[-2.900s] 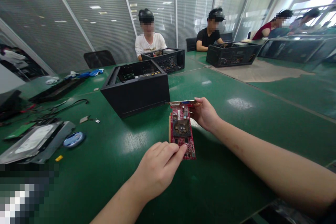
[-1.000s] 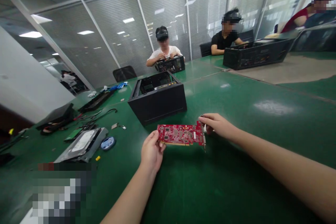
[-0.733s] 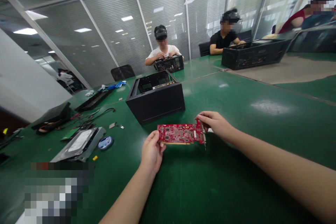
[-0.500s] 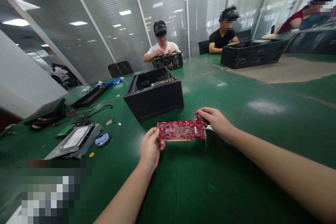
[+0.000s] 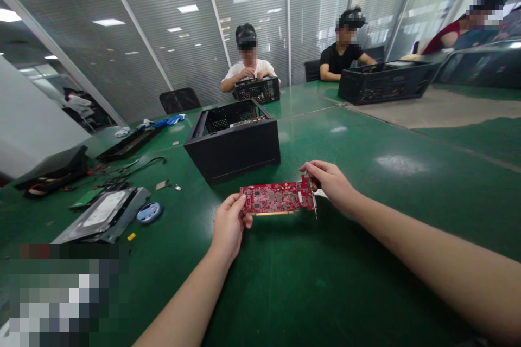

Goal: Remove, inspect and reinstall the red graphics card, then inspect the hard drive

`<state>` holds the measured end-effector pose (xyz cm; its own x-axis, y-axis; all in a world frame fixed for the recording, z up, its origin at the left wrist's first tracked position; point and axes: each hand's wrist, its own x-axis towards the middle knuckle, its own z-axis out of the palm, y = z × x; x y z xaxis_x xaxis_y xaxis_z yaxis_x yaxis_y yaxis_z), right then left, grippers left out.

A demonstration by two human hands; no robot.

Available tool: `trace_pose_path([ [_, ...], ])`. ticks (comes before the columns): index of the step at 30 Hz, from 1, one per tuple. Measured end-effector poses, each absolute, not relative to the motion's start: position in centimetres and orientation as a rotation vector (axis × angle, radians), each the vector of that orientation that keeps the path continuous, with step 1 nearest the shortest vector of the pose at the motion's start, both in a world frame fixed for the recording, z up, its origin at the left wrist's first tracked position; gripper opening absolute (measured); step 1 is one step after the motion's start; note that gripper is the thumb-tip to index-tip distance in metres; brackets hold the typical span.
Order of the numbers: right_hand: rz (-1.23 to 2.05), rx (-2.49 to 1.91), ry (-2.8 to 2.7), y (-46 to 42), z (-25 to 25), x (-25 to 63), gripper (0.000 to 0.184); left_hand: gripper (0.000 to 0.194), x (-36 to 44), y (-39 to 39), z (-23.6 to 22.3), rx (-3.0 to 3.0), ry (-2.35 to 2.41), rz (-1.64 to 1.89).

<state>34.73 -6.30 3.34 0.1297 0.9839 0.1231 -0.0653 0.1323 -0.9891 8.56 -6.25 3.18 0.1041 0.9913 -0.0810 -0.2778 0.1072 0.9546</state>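
Observation:
Between my two hands is a red graphics card (image 5: 277,198), its gold edge contacts along the bottom and its metal bracket at the right end. My left hand (image 5: 228,223) pinches the card's left end between thumb and fingers. At the other end, the fingers of my right hand (image 5: 330,180) close on the upper corner by the bracket. The card is held up over the green table (image 5: 293,282). Just beyond it stands a black computer case (image 5: 236,143) with its top side uncovered, part of its inside showing.
To the left lie a hard drive (image 5: 103,214), a round blue object (image 5: 149,212), a small yellow piece (image 5: 131,237) and tangled cables (image 5: 134,167). Across the table, a person in white (image 5: 249,73) and a person in black (image 5: 345,59) work at open cases. Another person sits far right.
Both hands keep hold of the graphics card, which stays almost in place. The view has turned slightly, so the surroundings sit a little further left. The person in black has stretched an arm over the case.

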Motion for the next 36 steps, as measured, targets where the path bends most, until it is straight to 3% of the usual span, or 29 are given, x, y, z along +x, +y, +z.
trace_pose_path([
  [17,0.982,-1.023,-1.009,-6.5,4.2,34.6,0.035,0.022,8.6,-6.9,3.5,1.119,0.936,1.241],
  [36,0.713,-1.053,-1.241,-7.3,4.7,35.0,0.025,0.02,8.4,-6.8,3.2,1.284,0.931,1.313],
])
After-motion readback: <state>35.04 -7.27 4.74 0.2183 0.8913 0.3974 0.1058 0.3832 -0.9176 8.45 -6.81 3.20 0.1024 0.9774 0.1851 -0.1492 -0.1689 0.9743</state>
